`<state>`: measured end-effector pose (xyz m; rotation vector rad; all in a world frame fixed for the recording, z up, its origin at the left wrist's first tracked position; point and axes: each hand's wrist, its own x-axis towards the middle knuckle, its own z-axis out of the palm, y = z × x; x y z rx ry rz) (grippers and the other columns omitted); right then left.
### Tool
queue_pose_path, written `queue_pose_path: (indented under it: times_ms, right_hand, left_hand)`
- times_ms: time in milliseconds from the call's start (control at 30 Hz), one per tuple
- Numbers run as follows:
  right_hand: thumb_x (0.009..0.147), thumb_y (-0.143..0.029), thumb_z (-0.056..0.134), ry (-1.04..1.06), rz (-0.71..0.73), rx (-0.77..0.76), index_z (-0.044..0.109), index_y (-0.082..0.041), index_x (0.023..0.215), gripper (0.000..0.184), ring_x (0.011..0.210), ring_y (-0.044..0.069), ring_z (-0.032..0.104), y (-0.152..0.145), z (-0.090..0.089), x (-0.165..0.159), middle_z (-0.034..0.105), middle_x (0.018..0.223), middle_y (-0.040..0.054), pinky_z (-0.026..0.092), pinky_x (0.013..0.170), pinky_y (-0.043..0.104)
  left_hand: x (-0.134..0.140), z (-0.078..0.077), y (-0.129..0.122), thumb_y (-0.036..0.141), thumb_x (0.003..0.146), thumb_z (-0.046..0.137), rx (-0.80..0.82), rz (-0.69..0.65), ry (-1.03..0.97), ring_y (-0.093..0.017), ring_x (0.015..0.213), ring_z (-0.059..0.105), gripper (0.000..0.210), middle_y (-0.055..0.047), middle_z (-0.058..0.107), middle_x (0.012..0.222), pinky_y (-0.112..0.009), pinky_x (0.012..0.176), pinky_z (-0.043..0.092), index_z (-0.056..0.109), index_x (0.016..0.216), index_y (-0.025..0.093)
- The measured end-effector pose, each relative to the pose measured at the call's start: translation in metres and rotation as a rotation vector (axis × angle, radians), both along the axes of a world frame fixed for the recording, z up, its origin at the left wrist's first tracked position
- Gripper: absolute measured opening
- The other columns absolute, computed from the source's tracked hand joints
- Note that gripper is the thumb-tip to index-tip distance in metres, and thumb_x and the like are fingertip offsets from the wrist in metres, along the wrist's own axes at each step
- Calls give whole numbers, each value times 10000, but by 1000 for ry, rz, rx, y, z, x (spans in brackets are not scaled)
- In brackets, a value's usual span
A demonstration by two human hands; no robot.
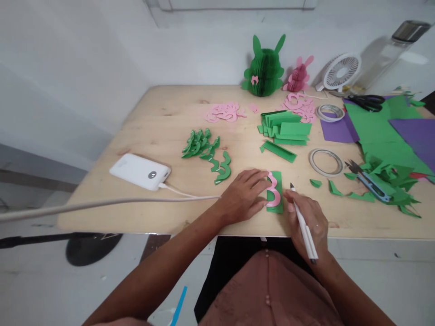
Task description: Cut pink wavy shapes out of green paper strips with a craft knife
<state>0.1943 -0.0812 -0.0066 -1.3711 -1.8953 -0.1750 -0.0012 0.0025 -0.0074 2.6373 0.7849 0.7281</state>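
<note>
My left hand lies flat with its fingers stretched out, the fingertips pressing on a pink paper cutout with scalloped curves. Under that cutout is a green paper rectangle on the table. Just right of the paper, my right hand grips a white pen, its dark tip pointing up and away from me. The pen tip is apart from the paper. Beyond my left hand sit green curved cutouts, some in a heap. Folded green paper strips are piled farther back.
A white power bank with a cable lies left. Tape rolls, snips, green scraps and black-handled scissors occupy the right. Pink cutouts, a green paper rabbit, a pink one and a fan stand behind.
</note>
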Motion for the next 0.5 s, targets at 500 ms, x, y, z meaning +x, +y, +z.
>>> queue_pose_path:
  times_ms: [500]
  right_hand:
    - [946, -147, 517, 14, -28, 32, 606, -131, 1177, 248, 858, 215, 677, 0, -7, 2, 737, 981, 109, 495, 806, 350]
  left_hand:
    - [2, 2, -3, 319, 897, 570, 130, 109, -68, -243, 1159, 557, 281, -100, 641, 1190, -416, 1038, 450, 586, 1135, 171]
